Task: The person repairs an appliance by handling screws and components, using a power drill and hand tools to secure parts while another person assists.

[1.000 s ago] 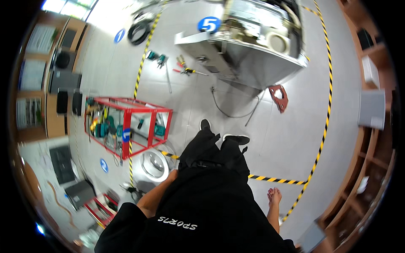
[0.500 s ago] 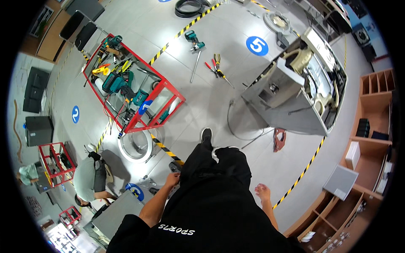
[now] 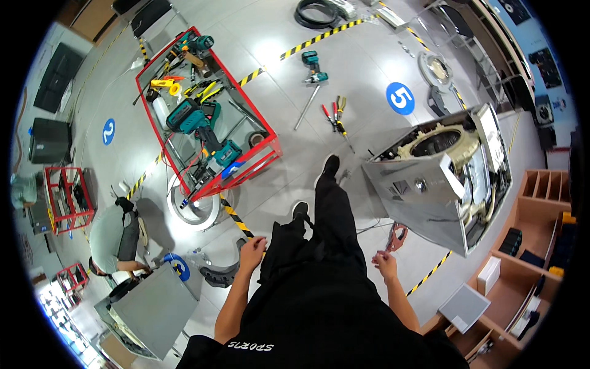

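My left hand [image 3: 251, 254] hangs beside my left thigh, its fingers curled in with nothing seen in them. Beyond it on the floor lies a dark curved part [image 3: 222, 273]. My right hand [image 3: 385, 264] hangs by my right hip, empty, fingers loosely bent and a little apart. A reddish-brown flat tool [image 3: 397, 237] lies on the floor just past it. Neither hand touches anything. Ahead on the right, a grey front-loading washing machine [image 3: 424, 190] stands opened, its drum and inner parts exposed. Ahead on the left is a red-framed tool cart [image 3: 270, 142] with power tools.
Pliers [image 3: 337, 115], a metal rod [image 3: 307, 107] and a cordless drill [image 3: 313, 66] lie on the floor ahead. A round white door ring [image 3: 212, 218] rests beside the cart. Another person [image 3: 114, 234] bends over a grey cabinet [image 3: 157, 307] at left. Wooden shelves [image 3: 510, 289] line the right.
I have stepped forward, my right foot now ahead of my left. The washing machine and cart appear nearer. My left hand has swung slightly away from my leg; both hands remain empty.
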A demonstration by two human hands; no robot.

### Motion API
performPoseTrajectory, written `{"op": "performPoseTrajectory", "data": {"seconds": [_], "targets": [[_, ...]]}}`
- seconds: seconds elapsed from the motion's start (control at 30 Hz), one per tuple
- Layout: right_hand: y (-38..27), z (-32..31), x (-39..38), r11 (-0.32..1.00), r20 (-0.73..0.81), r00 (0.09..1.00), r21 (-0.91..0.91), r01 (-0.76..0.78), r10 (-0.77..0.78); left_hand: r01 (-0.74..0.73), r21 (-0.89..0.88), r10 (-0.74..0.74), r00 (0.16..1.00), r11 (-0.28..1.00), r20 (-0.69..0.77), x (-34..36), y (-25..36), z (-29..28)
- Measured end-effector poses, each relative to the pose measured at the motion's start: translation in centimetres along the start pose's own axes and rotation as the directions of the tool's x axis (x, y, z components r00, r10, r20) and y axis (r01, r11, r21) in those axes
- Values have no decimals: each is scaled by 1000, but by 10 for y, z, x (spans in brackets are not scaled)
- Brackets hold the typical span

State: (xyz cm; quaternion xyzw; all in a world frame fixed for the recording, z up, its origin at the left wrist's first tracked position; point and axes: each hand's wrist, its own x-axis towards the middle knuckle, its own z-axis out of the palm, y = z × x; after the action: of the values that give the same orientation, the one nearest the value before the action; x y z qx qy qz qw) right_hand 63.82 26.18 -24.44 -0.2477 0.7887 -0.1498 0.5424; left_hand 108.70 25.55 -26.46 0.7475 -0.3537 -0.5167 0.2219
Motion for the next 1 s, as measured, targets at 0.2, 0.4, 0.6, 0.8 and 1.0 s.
{"op": "performPoseTrajectory", "data": {"seconds": [0.2,0.4,0.6,0.8,1.0], "targets": [[-141,19,79,927,-8,937,-150,345,-350,-192,-30,194,972,981,132,78,139,19],[-307,31,171,891,90,890,-49,451,-446,-264,67,236,933,962,272,176,233,40],[-428,18,242,869,225,870,-143,474,-438,-237,-37,240,954,971,180,251,341,29],[-522,28,330,882,289,859,-87,463,-423,-278,31,271,953,960,137,348,368,29],[-644,86,406,720,396,855,-479,503,-334,-87,-166,101,992,982,78,464,422,-1]]}}
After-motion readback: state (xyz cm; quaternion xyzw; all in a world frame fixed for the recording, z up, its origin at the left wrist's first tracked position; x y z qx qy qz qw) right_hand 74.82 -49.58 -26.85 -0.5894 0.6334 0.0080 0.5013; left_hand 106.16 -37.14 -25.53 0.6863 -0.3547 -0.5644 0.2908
